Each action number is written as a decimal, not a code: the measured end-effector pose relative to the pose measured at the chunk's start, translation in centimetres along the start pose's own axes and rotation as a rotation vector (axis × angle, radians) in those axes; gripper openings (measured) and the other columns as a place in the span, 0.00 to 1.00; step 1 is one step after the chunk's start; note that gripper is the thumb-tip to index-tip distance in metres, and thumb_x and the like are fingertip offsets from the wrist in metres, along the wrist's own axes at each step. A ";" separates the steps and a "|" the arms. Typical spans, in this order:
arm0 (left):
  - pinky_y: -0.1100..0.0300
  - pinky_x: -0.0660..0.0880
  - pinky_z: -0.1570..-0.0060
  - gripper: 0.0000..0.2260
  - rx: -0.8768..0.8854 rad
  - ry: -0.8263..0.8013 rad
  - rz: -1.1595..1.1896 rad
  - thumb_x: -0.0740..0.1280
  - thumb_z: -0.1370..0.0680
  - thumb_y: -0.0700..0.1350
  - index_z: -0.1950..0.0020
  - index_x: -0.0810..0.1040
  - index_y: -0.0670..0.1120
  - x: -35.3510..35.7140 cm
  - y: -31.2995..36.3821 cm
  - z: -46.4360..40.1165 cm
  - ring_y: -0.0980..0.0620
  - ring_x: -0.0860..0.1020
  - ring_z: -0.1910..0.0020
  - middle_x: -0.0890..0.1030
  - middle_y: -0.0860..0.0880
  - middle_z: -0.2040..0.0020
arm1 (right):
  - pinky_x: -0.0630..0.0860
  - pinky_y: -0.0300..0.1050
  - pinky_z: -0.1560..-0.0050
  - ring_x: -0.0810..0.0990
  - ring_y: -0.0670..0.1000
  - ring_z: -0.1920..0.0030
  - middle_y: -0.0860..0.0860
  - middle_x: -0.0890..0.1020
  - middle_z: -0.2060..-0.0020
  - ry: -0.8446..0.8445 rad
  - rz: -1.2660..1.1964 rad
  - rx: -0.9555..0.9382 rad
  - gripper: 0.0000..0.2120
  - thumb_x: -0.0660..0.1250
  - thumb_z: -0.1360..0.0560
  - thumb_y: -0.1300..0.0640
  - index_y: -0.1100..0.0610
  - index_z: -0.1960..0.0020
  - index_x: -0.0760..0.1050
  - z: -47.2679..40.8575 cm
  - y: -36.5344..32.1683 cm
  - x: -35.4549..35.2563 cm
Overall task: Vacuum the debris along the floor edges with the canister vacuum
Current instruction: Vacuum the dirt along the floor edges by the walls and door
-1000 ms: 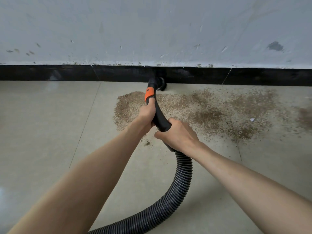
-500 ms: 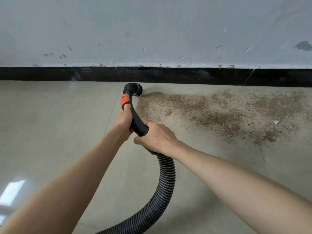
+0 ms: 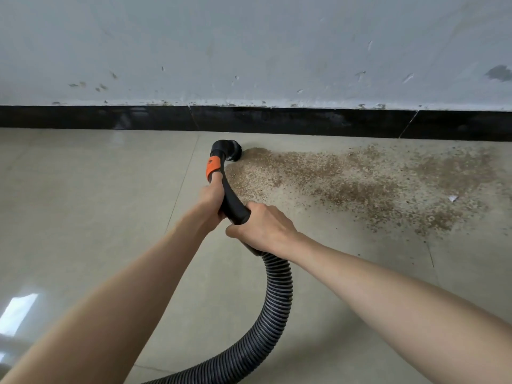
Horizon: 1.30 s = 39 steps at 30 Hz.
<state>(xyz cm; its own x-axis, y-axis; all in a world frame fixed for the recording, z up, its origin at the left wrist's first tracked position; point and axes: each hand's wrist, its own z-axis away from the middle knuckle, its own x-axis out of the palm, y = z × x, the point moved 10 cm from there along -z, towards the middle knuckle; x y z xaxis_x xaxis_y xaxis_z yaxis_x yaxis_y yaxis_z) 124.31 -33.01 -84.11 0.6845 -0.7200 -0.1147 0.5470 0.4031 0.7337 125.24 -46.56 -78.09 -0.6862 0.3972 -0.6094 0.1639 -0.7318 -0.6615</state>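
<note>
Gripping curved black plastic vacuum handle (image 3: 231, 202) with both hands, left hand (image 3: 212, 198) ahead, right hand (image 3: 261, 228) behind, arms outstretched; round black nozzle (image 3: 234, 152) touching brown gritty debris (image 3: 346, 178) near black baseboard (image 3: 277, 121).

Both bare forearms stretched forward, left hand (image 3: 212, 196) ahead, fingers wrapped round the black handle (image 3: 231, 199), right hand (image 3: 261, 228) just behind it, knuckles up, fingers curled round the same handle, wrists near together
</note>
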 end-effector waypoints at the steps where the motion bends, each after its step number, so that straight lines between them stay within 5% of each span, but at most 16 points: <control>1: 0.55 0.73 0.61 0.24 -0.008 -0.013 -0.015 0.58 0.21 0.61 0.41 0.70 0.41 0.7 -0.1 0.2 0.49 0.74 0.62 0.74 0.46 0.59 | 0.68 0.44 0.65 0.77 0.53 0.60 0.48 0.77 0.63 0.005 -0.006 0.008 0.14 0.69 0.30 0.45 0.52 0.51 0.71 0.1 0.5 -0.4; 5: 0.57 0.72 0.64 0.28 0.004 -0.081 0.003 0.58 0.22 0.63 0.37 0.71 0.39 4.2 -0.1 0.9 0.50 0.73 0.63 0.75 0.45 0.58 | 0.67 0.44 0.67 0.76 0.52 0.62 0.48 0.76 0.63 0.030 -0.025 0.037 0.13 0.69 0.30 0.45 0.51 0.55 0.68 0.7 2.6 -2.1; 9: 0.53 0.73 0.52 0.26 0.006 -0.093 -0.040 0.56 0.20 0.58 0.33 0.69 0.38 6.8 -0.5 1.5 0.42 0.77 0.42 0.76 0.39 0.38 | 0.66 0.44 0.68 0.76 0.50 0.65 0.48 0.77 0.64 0.058 -0.055 0.057 0.13 0.69 0.31 0.45 0.50 0.58 0.68 1.3 4.9 -3.6; 16: 0.54 0.73 0.59 0.17 -0.014 -0.177 -0.107 0.55 0.18 0.55 0.48 0.69 0.40 11.0 -1.4 3.4 0.47 0.74 0.62 0.74 0.44 0.58 | 0.68 0.43 0.68 0.76 0.50 0.65 0.49 0.78 0.63 0.069 -0.108 0.069 0.12 0.69 0.30 0.45 0.51 0.58 0.68 2.9 8.3 -5.6; 21: 0.55 0.73 0.64 0.17 -0.026 -0.262 -0.129 0.55 0.19 0.55 0.46 0.68 0.41 13.5 -2.1 4.6 0.48 0.73 0.63 0.72 0.44 0.59 | 0.71 0.45 0.64 0.77 0.52 0.64 0.50 0.78 0.62 0.098 -0.180 0.089 0.12 0.67 0.28 0.45 0.53 0.56 0.70 3.9 10.7 -6.4; 26: 0.53 0.74 0.58 0.16 -0.011 -0.280 -0.157 0.55 0.18 0.54 0.48 0.69 0.40 15.1 -3.0 5.4 0.47 0.73 0.61 0.73 0.43 0.58 | 0.72 0.46 0.63 0.79 0.55 0.63 0.54 0.82 0.58 0.149 -0.213 0.101 0.18 0.63 0.26 0.41 0.57 0.53 0.73 4.7 12.9 -6.6; 39: 0.55 0.74 0.58 0.16 -0.023 -0.363 -0.164 0.54 0.18 0.53 0.52 0.69 0.40 18.8 -5.3 6.8 0.48 0.74 0.61 0.74 0.43 0.58 | 0.72 0.47 0.62 0.79 0.54 0.62 0.51 0.79 0.64 0.226 -0.200 0.142 0.18 0.61 0.23 0.39 0.53 0.59 0.69 6.8 16.6 -7.4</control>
<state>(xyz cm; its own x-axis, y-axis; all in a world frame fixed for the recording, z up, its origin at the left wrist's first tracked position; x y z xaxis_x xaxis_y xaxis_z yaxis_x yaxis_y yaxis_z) 131.02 -52.56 -85.61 0.3746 -0.9270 0.0184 0.6480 0.2760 0.7099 128.22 -65.35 -81.60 -0.5179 0.6422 -0.5652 -0.0696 -0.6901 -0.7203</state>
